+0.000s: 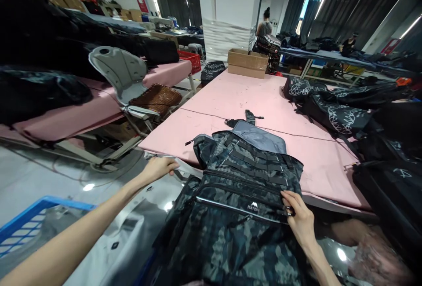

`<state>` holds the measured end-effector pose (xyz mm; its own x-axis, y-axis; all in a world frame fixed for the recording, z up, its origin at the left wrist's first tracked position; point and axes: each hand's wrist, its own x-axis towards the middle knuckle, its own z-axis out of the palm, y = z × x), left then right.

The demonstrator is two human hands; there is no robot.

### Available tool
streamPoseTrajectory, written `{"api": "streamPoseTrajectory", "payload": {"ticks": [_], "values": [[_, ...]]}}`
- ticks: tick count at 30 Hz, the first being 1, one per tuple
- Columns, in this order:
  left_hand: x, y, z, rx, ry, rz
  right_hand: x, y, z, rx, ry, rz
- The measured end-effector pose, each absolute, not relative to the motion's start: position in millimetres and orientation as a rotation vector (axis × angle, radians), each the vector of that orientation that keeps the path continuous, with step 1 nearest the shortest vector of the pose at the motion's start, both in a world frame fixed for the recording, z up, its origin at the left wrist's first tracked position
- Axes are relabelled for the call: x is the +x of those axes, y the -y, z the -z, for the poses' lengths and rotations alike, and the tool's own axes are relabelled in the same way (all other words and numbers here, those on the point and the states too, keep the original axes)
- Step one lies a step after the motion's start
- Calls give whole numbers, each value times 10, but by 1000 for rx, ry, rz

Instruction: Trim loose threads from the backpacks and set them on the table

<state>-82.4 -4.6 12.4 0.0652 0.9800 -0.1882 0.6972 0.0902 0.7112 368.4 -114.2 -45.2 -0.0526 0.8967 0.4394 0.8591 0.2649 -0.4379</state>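
Observation:
A dark camouflage backpack (pixel 244 233) with several zips and a small white logo lies in front of me. Its lower part hangs towards my lap and its upper part rests on the pink table (pixel 198 121). A grey flap (pixel 260 136) lies folded out at its far end, with black straps beyond. My right hand (pixel 299 215) grips the pack's right edge beside the zip, thumb and fingers closed. Near the table's front edge my left hand (pixel 160 167) is closed, left of the pack. A pale strip shows beside its fingers; what they hold is hidden.
Black bags with white line patterns (pixel 343 114) are piled on the table's right side. A cardboard box (pixel 247 64) stands at the far end. To the left are a grey chair (pixel 120 70) and a blue crate (pixel 42 207) holding grey fabric. Two people (pixel 264 28) are farther back.

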Motion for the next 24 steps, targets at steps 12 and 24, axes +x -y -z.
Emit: {"api": "streamPoseTrajectory", "payload": {"ticks": [12, 24], "values": [[418, -79, -225, 2350, -1398, -456, 2835, 443, -180, -1645, 2004, -468], [571, -100, -274, 2261, -1350, -321, 2761, 379, -179, -1771, 1971, -724]]}}
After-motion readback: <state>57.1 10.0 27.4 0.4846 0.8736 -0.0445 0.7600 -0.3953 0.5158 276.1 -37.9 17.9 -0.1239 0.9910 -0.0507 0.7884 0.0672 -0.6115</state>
